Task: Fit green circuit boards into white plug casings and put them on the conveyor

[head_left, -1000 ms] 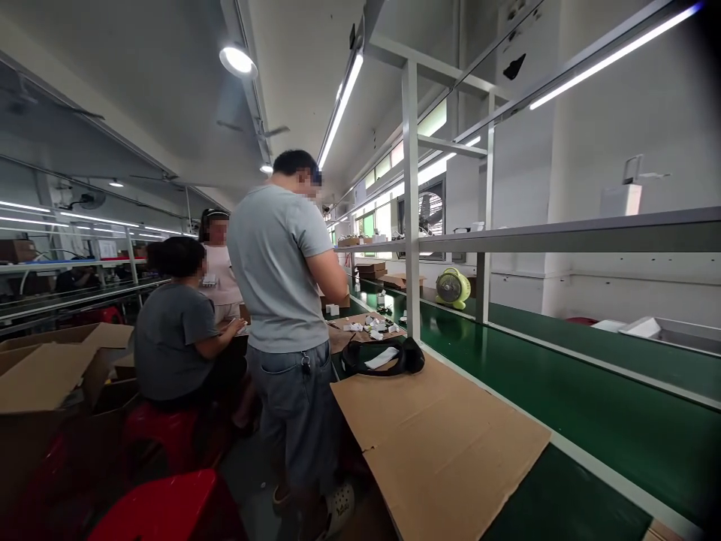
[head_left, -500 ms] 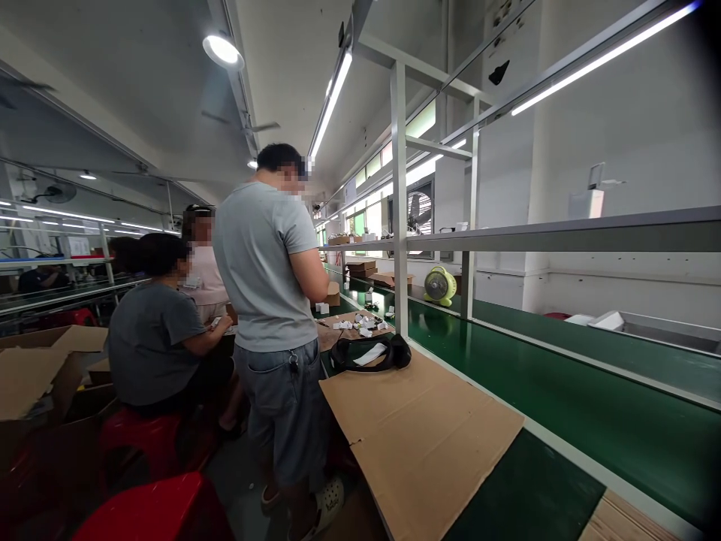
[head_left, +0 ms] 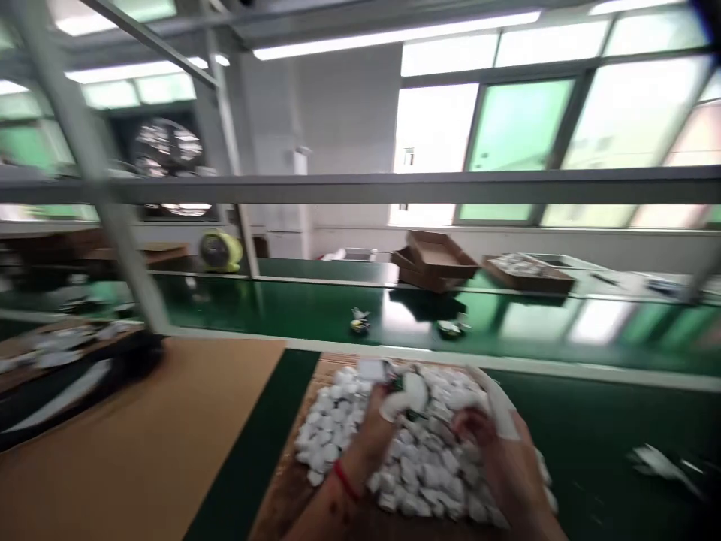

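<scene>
My left hand [head_left: 376, 421], with a red band at the wrist, is closed around a white plastic part [head_left: 415, 391] that shows some green, perhaps a circuit board. Its exact kind is blurred. To the right, my right hand [head_left: 485, 430] hovers over the heap, with a white wrap [head_left: 501, 406] along it. Motion smears its fingers, so whether they grip anything is unclear. Beneath both hands spreads a heap of small white plastic pieces [head_left: 417, 477] on a brown cardboard sheet [head_left: 287, 492].
Beyond the cardboard runs a green conveyor belt [head_left: 298, 304] with two small assemblies on it. Stacked cardboard trays [head_left: 436, 259] and a yellow-green fan [head_left: 219, 251] stand farther back. A grey shelf rail [head_left: 360, 189] crosses above. A black item [head_left: 121, 372] lies left.
The view has swung right and down, from co-workers along the line to the white heap. Both my hands have come into view, the left holding a white part.
</scene>
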Available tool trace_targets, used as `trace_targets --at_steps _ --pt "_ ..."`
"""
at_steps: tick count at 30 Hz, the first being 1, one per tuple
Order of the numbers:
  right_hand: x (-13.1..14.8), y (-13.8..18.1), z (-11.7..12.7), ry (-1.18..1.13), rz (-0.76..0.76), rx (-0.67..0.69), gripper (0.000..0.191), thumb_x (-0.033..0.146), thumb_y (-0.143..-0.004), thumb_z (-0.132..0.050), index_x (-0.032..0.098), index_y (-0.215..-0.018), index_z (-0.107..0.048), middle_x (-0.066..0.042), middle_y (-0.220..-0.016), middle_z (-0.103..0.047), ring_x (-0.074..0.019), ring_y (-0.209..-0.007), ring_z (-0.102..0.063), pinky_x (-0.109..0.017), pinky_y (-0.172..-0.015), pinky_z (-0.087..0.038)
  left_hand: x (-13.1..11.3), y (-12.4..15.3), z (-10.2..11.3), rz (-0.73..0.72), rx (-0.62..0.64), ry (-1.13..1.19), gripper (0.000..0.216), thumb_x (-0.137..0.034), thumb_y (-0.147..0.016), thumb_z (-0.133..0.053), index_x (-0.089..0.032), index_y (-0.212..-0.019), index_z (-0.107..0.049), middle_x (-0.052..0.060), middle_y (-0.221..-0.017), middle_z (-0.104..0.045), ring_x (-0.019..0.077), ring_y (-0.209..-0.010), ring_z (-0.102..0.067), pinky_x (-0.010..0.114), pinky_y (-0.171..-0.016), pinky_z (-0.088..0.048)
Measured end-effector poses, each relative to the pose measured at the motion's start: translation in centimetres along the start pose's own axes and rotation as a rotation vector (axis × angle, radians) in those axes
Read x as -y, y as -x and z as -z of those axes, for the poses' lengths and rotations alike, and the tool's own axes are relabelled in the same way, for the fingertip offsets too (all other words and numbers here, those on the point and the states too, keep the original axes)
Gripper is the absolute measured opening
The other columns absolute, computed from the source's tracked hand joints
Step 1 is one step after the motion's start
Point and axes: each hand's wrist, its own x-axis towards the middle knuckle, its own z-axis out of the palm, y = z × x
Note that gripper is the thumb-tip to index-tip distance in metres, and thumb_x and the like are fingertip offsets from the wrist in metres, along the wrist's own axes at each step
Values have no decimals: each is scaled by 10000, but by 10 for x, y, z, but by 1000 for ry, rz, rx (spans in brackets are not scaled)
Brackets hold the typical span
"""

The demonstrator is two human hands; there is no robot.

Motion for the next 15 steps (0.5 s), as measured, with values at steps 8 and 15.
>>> trace_targets --at_steps 8,15 --pt "20 -25 19 374 79 -78 260 378 -729 -664 180 -886 -724 -21 -651 -639 -183 -595 -542 -299 -556 -403 -12 -12 18 143 -61 7 290 -383 -704 -685 -147 -871 -681 43 -719 -713 246 -836 -666 367 -848 -495" --pt "11 -16 13 1186 335 259 38 283 -680 -746 247 -690 -741 -86 -858 -687 -336 -1000 -506 -471 -892 -346 -14 -13 27 145 96 -382 353 -319 -586 -791 -142 -879 -706 78 -790 -719 276 -857 -644 324 -736 -499"
